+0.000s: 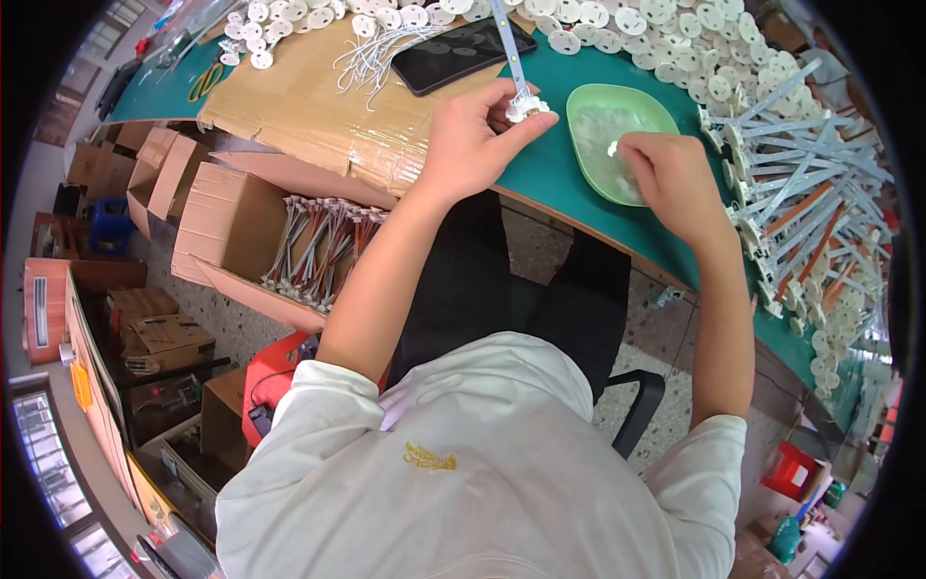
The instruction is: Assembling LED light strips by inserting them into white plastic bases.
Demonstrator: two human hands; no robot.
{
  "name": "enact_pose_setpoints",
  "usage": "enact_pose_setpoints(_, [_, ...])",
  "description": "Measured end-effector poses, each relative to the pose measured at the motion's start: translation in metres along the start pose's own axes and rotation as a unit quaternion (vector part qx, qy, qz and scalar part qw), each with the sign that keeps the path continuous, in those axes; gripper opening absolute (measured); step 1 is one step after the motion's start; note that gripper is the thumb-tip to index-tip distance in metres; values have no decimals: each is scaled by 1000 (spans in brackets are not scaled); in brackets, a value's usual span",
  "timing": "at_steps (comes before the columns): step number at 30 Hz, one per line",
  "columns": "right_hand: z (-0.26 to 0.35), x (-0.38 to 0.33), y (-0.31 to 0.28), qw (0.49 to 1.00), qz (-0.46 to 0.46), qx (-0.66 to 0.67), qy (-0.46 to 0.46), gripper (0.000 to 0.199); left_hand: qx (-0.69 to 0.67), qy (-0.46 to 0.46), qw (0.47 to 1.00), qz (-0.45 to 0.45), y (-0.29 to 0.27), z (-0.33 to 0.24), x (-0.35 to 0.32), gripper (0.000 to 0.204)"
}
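Observation:
My left hand is closed round a white round base, held above the table's near edge. A narrow LED strip with small yellowish dots rises from that base. To the right, my right hand is over a light green plastic dish, thumb and forefinger pinched together. A small white piece shows at those fingertips; its exact kind is too small to tell. Inside the dish lies a whitish, cloudy heap of small bits. The other fingers of my right hand are curled in.
A black phone and white wires lie on a flattened cardboard sheet. White discs are heaped along the far side. Strips with bases pile up at right. An open carton of similar strips stands lower left.

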State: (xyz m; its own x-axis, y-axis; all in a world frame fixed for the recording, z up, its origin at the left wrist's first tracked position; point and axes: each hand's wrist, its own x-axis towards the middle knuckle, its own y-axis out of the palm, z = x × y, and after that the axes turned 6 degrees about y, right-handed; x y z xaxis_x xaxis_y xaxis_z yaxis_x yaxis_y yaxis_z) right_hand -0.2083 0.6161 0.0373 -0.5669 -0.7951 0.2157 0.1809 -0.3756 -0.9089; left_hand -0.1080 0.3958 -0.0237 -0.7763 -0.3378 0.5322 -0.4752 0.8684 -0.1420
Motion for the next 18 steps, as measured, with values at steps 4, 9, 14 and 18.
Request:
enact_pose_setpoints(4, [-1, -11, 0, 921, -54, 340, 184, 13, 1, -12, 1000, 0, -1, 2, 0, 34])
enact_pose_setpoints(9, [4, -35, -2, 830, -98, 509, 206, 16, -38, -12, 999, 19, -5, 0, -3, 30])
enact_pose_setpoints(14, [30, -57, 8, 698, -137, 663, 234, 16, -213, -10, 977, -12, -7, -42, -28, 28])
enact_pose_setpoints(18, [52, -58, 29, 712, -197, 641, 210, 15, -361, 40, 931, -29, 11, -90, -53, 30])
